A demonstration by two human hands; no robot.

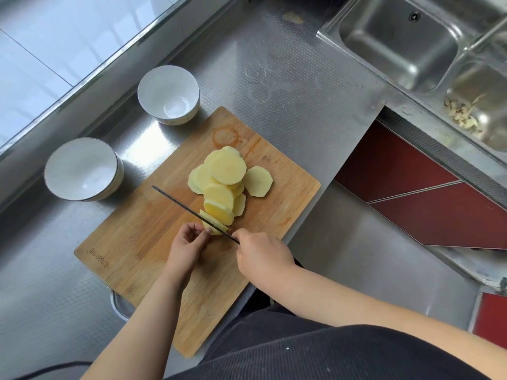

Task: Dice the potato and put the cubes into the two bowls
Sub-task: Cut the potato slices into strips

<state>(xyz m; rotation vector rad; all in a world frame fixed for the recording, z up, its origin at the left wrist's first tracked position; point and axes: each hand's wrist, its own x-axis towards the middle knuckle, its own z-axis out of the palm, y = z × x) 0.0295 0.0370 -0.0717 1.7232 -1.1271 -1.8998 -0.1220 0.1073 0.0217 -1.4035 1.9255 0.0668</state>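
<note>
- Potato (219, 207) is lying mostly sliced on the cutting board (131, 242), which is sitting on the steel worktop (288, 78); rounds are fanning away from the person in an overlapping row, with one loose slice (258, 181) lying flat to the right of the pile.
- Head view: the left hand (189, 242) is pinching the last uncut end piece (212, 227) with curled fingertips, at the near end of the row, right against the blade.
- Right hand (260, 256) is wrapping closed around the knife handle, which is hidden under the hand; the knife (192, 211) is running diagonally from lower right up to the left, its blade crossing the potato's near end.
- Key relation: the row's long axis is running away from the person toward upper right, and the blade is lying across it, so the cut is landing between the left fingertips and the stack of finished rounds.
- Left fingertips are sitting just beside the blade, so little stub looks left to hold; slip risk is looking real.
- Two white bowls, near bowl (82, 168) and far bowl (168, 94), are standing off the board's left edge, both showing no cubes; the left hand is nearer to them.
- Judging stage: slicing into rounds is nearly finishing; strips, cubes and the bowl transfer are not yet done.
</note>
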